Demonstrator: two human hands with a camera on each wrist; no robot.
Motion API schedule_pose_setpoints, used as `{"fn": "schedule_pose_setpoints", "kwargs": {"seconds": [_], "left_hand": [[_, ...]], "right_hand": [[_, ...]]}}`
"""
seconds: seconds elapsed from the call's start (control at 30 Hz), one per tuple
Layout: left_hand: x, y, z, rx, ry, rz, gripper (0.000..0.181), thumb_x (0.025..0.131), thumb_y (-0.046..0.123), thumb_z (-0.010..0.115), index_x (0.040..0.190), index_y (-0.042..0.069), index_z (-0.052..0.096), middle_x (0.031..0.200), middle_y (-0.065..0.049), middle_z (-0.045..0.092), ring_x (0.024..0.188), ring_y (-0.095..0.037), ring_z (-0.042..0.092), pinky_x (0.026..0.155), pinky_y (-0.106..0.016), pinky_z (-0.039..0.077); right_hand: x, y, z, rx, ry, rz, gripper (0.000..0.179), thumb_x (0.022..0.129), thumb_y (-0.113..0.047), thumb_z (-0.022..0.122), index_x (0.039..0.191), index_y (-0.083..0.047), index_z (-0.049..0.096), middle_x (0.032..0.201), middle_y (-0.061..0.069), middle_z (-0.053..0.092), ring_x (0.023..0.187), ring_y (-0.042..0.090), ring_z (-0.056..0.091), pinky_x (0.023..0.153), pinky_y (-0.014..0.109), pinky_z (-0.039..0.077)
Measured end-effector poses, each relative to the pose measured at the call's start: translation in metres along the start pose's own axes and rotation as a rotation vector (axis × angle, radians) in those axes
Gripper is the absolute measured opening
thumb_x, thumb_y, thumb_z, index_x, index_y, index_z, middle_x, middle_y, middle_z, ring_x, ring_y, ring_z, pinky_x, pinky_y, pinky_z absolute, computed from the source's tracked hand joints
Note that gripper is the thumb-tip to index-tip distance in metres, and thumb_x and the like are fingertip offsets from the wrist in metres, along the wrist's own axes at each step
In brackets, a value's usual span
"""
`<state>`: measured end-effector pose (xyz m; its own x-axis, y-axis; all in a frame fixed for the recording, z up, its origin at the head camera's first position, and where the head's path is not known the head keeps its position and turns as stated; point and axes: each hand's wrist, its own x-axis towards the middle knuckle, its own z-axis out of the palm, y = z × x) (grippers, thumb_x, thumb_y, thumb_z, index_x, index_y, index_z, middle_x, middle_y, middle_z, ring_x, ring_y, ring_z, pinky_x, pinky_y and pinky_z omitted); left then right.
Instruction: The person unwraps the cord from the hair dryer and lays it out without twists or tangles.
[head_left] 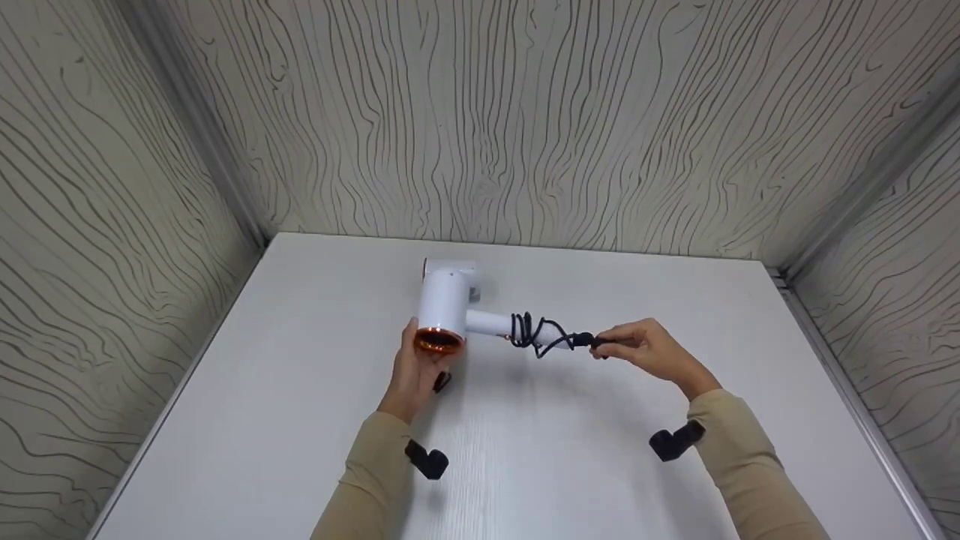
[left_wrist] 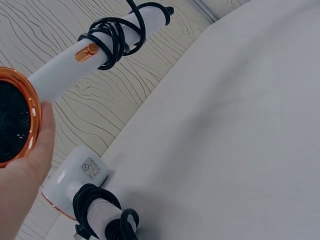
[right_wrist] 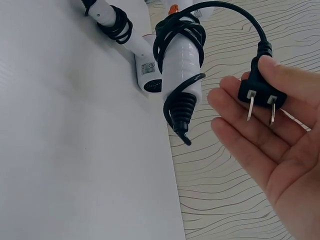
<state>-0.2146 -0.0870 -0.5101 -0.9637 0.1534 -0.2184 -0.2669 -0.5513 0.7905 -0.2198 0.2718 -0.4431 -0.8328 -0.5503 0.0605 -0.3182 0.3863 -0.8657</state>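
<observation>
A white hair dryer (head_left: 444, 300) with an orange-ringed end is held above the table, its handle pointing right. My left hand (head_left: 415, 375) grips its barrel near that orange ring, thumb beside the rim; the fingers underneath are mostly hidden. A black power cord (right_wrist: 192, 32) is wound several times around the handle. Between thumb and fingers my right hand (head_left: 652, 349) pinches the cord's black two-pin plug (right_wrist: 260, 87), with both metal pins exposed, a little beyond the handle's end.
Behind the held one, a second white hair dryer (left_wrist: 75, 170) lies on the white table (head_left: 300, 420), its own black cord (left_wrist: 95, 202) wrapped around the handle. Wood-grain patterned panels (head_left: 487, 127) enclose the table at the back and sides.
</observation>
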Motion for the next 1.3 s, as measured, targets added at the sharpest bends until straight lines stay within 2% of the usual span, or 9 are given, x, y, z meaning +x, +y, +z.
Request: {"fn": "schedule_pose_setpoints", "kwargs": {"seconds": [0.17, 0.23, 0.37, 0.43, 0.57, 0.77, 0.87, 1.1, 1.3], "left_hand": [[0.0, 0.001, 0.001, 0.004, 0.004, 0.016, 0.068, 0.101, 0.055, 0.024, 0.152, 0.011, 0.01, 0.15, -0.019, 0.029, 0.125, -0.024, 0.051, 0.116, -0.042, 0.04], [0.0, 0.002, 0.001, 0.007, 0.005, 0.022, 0.067, 0.102, 0.054, 0.023, 0.152, 0.012, 0.01, 0.151, -0.019, 0.029, 0.126, -0.025, 0.05, 0.118, -0.043, 0.038], [0.0, 0.002, 0.0, -0.002, 0.012, 0.033, 0.061, 0.103, 0.051, 0.021, 0.152, 0.015, 0.011, 0.151, -0.017, 0.03, 0.125, -0.025, 0.05, 0.118, -0.046, 0.036], [0.0, 0.002, -0.001, -0.019, 0.013, 0.04, 0.061, 0.103, 0.051, 0.021, 0.152, 0.015, 0.011, 0.151, -0.017, 0.029, 0.125, -0.025, 0.051, 0.118, -0.047, 0.036], [0.0, 0.005, -0.001, -0.087, 0.023, 0.048, 0.061, 0.103, 0.051, 0.023, 0.151, 0.015, 0.011, 0.149, -0.017, 0.028, 0.122, -0.026, 0.052, 0.116, -0.046, 0.039], [-0.001, 0.008, -0.001, -0.164, 0.016, 0.041, 0.062, 0.103, 0.051, 0.022, 0.15, 0.012, 0.011, 0.144, -0.015, 0.03, 0.113, -0.022, 0.056, 0.099, -0.032, 0.054], [-0.004, 0.011, 0.0, -0.199, 0.01, 0.036, 0.062, 0.103, 0.05, 0.021, 0.15, 0.013, 0.01, 0.143, -0.015, 0.03, 0.113, -0.022, 0.056, 0.094, -0.029, 0.056], [-0.009, 0.018, 0.008, -0.237, 0.011, 0.035, 0.062, 0.101, 0.053, 0.024, 0.151, 0.018, 0.01, 0.148, -0.013, 0.028, 0.131, -0.031, 0.047, 0.107, -0.035, 0.05], [-0.009, 0.021, 0.017, -0.302, -0.001, 0.037, 0.064, 0.101, 0.053, 0.025, 0.151, 0.018, 0.01, 0.147, -0.013, 0.028, 0.128, -0.031, 0.048, 0.097, -0.029, 0.056]], "right_hand": [[-0.008, 0.01, -0.003, 0.055, -0.092, -0.028, 0.024, 0.09, -0.005, 0.063, 0.101, 0.016, 0.067, 0.09, -0.001, 0.076, 0.083, -0.003, 0.069, 0.079, 0.013, 0.056], [-0.011, 0.014, -0.003, 0.041, -0.109, -0.012, 0.022, 0.09, -0.005, 0.063, 0.099, 0.015, 0.068, 0.087, 0.003, 0.076, 0.081, -0.003, 0.067, 0.078, 0.014, 0.056], [-0.016, 0.021, -0.002, 0.014, -0.126, 0.052, 0.022, 0.09, -0.008, 0.064, 0.099, 0.012, 0.069, 0.087, 0.024, 0.072, 0.078, -0.002, 0.066, 0.076, 0.015, 0.055], [-0.017, 0.024, -0.001, 0.014, -0.132, 0.078, 0.023, 0.09, -0.008, 0.064, 0.099, 0.012, 0.07, 0.088, 0.03, 0.07, 0.077, -0.001, 0.065, 0.075, 0.016, 0.056], [-0.02, 0.031, 0.001, 0.011, -0.146, 0.111, 0.023, 0.09, -0.009, 0.065, 0.098, 0.012, 0.07, 0.088, 0.033, 0.068, 0.075, 0.0, 0.065, 0.075, 0.016, 0.056], [-0.023, 0.04, 0.006, -0.054, -0.158, 0.164, 0.025, 0.089, -0.011, 0.066, 0.096, 0.013, 0.07, 0.086, 0.03, 0.07, 0.072, 0.0, 0.063, 0.07, 0.015, 0.054], [-0.023, 0.045, 0.011, -0.121, -0.145, 0.195, 0.025, 0.087, -0.011, 0.068, 0.095, 0.012, 0.07, 0.085, 0.026, 0.071, 0.071, 0.001, 0.061, 0.068, 0.016, 0.051], [-0.02, 0.057, 0.024, -0.345, -0.052, 0.267, 0.012, 0.083, -0.008, 0.072, 0.089, 0.002, 0.074, 0.085, 0.015, 0.073, 0.076, 0.008, 0.061, 0.065, 0.018, 0.049], [-0.016, 0.066, 0.035, -0.493, 0.061, 0.298, 0.006, 0.08, 0.001, 0.07, 0.085, 0.0, 0.074, 0.085, 0.011, 0.073, 0.079, 0.016, 0.062, 0.071, 0.031, 0.054]]}}
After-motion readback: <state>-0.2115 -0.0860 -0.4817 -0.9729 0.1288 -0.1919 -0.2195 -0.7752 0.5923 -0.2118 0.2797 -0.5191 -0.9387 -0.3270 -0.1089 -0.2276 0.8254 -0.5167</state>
